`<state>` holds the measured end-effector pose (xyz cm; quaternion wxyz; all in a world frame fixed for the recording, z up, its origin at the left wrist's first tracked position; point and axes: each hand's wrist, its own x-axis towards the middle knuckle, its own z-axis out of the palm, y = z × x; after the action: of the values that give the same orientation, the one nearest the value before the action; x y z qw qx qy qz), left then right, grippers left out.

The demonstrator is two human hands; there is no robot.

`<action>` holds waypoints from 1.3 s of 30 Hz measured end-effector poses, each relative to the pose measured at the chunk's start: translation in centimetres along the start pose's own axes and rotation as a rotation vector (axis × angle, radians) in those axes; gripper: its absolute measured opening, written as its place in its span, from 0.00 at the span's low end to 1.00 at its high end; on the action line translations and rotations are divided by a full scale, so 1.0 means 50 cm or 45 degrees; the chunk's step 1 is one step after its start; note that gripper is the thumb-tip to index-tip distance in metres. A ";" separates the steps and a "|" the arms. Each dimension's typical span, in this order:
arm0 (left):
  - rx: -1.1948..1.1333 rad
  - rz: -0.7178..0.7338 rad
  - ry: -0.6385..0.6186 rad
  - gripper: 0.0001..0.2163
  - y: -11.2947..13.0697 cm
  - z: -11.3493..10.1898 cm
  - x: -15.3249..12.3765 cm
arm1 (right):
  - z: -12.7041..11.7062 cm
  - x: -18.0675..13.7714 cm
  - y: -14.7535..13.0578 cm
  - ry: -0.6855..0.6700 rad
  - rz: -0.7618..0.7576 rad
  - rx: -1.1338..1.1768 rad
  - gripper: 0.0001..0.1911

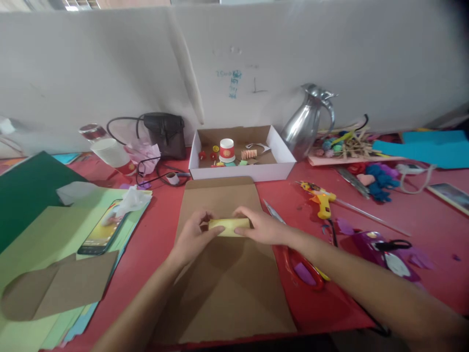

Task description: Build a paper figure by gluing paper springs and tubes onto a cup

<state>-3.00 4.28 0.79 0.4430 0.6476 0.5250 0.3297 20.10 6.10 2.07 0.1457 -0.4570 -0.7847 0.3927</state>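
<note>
A small folded piece of yellow paper (229,226) is held between both hands, low over a large brown cardboard sheet (227,288) on the red table (154,244). My left hand (193,237) pinches its left end, thumb on top. My right hand (259,227) grips its right end with curled fingers. Both forearms reach in from the bottom edge.
A white open box (242,168) with a red cup and small craft bits stands behind the cardboard. A phone (100,230) lies on green paper at left. Red scissors (306,274), a yellow glue gun (320,200), a metal jug (308,120) and craft scraps lie to the right.
</note>
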 end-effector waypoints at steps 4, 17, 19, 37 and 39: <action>-0.097 0.118 0.084 0.11 0.007 0.000 0.000 | -0.005 0.006 -0.005 0.010 -0.087 0.188 0.26; -0.459 -0.104 0.156 0.21 -0.045 -0.055 0.026 | -0.312 0.315 0.008 0.698 -0.089 0.015 0.18; -0.431 -0.117 0.132 0.21 -0.062 -0.060 0.026 | -0.339 0.371 0.015 0.701 -0.070 0.006 0.18; -0.082 -0.048 0.228 0.19 -0.063 -0.061 0.033 | -0.339 0.487 0.068 0.396 -0.196 -0.059 0.19; -0.077 -0.030 0.232 0.19 -0.063 -0.060 0.035 | -0.340 0.489 0.067 0.385 -0.203 -0.067 0.19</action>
<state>-6.48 6.83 -1.01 0.4166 0.5951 0.5605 0.3976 18.90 35.53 7.40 0.2807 -0.4507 -0.7977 0.2860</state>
